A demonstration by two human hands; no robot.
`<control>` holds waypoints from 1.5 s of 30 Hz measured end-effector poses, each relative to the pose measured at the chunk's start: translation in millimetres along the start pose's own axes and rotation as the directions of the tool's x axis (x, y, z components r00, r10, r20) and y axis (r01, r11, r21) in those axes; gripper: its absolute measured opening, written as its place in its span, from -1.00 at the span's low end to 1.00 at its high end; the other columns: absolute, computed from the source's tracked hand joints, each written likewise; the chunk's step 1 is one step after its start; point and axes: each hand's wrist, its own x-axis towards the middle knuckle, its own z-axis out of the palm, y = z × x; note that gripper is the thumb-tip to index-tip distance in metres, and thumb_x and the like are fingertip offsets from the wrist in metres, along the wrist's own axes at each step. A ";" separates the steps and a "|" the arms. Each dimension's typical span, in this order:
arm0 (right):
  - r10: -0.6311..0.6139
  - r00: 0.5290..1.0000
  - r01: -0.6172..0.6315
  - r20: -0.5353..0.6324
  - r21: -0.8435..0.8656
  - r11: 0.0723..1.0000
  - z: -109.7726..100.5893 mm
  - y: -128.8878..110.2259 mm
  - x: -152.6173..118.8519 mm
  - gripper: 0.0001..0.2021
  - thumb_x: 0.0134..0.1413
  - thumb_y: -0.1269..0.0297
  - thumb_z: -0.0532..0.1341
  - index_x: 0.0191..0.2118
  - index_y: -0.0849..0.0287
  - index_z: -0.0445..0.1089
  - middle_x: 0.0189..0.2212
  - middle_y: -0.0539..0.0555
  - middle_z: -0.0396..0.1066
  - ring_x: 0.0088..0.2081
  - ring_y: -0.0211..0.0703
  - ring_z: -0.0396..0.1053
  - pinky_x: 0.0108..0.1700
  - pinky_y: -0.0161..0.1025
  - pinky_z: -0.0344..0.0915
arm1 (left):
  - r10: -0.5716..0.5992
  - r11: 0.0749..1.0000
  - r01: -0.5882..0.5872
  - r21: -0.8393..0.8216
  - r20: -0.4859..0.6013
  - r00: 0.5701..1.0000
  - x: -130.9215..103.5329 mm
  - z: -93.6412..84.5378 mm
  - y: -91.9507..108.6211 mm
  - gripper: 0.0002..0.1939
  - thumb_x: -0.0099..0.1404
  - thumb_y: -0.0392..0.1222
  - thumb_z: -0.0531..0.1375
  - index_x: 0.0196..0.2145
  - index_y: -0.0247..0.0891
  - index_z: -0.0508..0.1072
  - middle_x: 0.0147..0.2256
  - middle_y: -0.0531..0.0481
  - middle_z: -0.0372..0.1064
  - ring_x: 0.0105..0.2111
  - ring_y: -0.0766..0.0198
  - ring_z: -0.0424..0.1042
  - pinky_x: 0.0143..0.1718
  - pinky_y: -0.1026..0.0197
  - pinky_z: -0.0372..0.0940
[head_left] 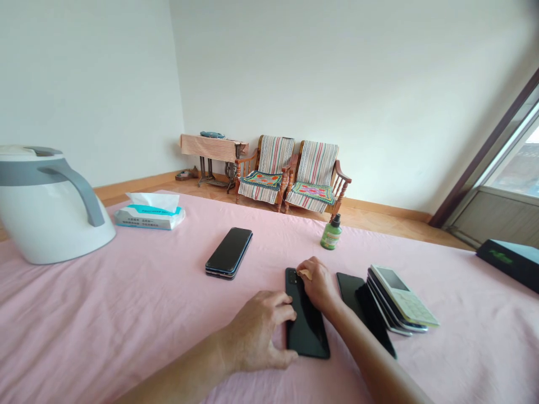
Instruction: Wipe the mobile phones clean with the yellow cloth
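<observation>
A dark phone (309, 331) lies back up on the pink cloth, its camera block at the far end. My left hand (263, 331) rests at its left edge, fingers apart, fingertips and thumb touching the phone's side. Near the camera block, my right hand (318, 283) pinches a small pale yellowish piece (305, 274) against the phone's back. Just right of that hand lies another dark phone (351, 286), partly hidden by my forearm. Beside it stands a leaning stack of several phones with a white and yellow-green one (404, 294) on top.
Further left on the pink cloth (147, 292) is a small stack of phones (229, 251). Behind are a tissue pack (149, 216), a white jug (50, 219) and a green spray bottle (330, 234). A dark box (509, 264) sits far right; two chairs stand beyond.
</observation>
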 end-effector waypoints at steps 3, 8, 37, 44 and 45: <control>-0.010 1.000 0.010 0.006 -0.006 1.000 1.7 -1.5 -4.1 -0.77 -0.08 0.62 0.08 -0.45 0.20 0.43 -0.44 0.08 0.34 -0.35 -0.17 0.32 -0.29 -0.28 0.20 | -0.004 1.000 0.004 -0.001 0.002 1.000 0.2 -0.9 0.8 -0.49 -0.11 -0.05 0.39 -0.16 -0.19 0.46 -0.07 -0.10 0.34 -0.13 0.01 0.37 -0.04 0.04 0.24; -0.031 0.999 0.031 0.028 -0.007 0.999 -5.0 -5.0 -16.9 -0.78 -0.10 0.60 0.11 -0.44 0.18 0.44 -0.45 0.05 0.35 -0.37 -0.18 0.33 -0.32 -0.32 0.21 | -0.003 1.000 0.003 -0.011 0.009 1.000 0.4 -0.8 1.6 -0.50 -0.11 -0.06 0.39 -0.16 -0.17 0.45 -0.06 -0.08 0.34 -0.10 0.01 0.35 -0.02 0.04 0.23; -0.064 0.991 0.076 0.120 -0.101 0.992 -18.0 -31.1 -29.7 -0.67 -0.20 0.72 -0.01 -0.45 0.17 0.35 -0.37 0.11 0.28 -0.27 -0.11 0.23 -0.23 -0.25 0.18 | 0.021 1.000 -0.021 -0.019 -0.004 1.000 0.8 -3.2 3.4 -0.56 -0.12 -0.09 0.41 -0.24 -0.19 0.45 -0.16 -0.02 0.37 -0.15 0.05 0.36 -0.07 0.08 0.25; -0.069 0.994 0.073 0.082 -0.050 0.996 -10.5 -17.6 -23.4 -0.65 -0.17 0.71 0.02 -0.41 0.19 0.44 -0.37 0.11 0.32 -0.26 -0.12 0.24 -0.21 -0.26 0.19 | 0.006 1.000 -0.006 -0.014 -0.006 1.000 -0.3 -1.9 2.0 -0.53 -0.11 -0.07 0.40 -0.20 -0.19 0.46 -0.11 -0.07 0.36 -0.14 0.03 0.37 -0.06 0.06 0.25; -0.071 0.994 0.075 0.084 -0.043 0.996 -10.4 -16.9 -24.6 -0.65 -0.18 0.71 0.03 -0.41 0.18 0.44 -0.38 0.10 0.32 -0.27 -0.13 0.25 -0.21 -0.27 0.19 | 0.008 1.000 -0.008 -0.016 -0.002 1.000 -0.3 -1.8 1.8 -0.52 -0.11 -0.07 0.40 -0.20 -0.18 0.46 -0.11 -0.06 0.36 -0.13 0.03 0.37 -0.06 0.05 0.25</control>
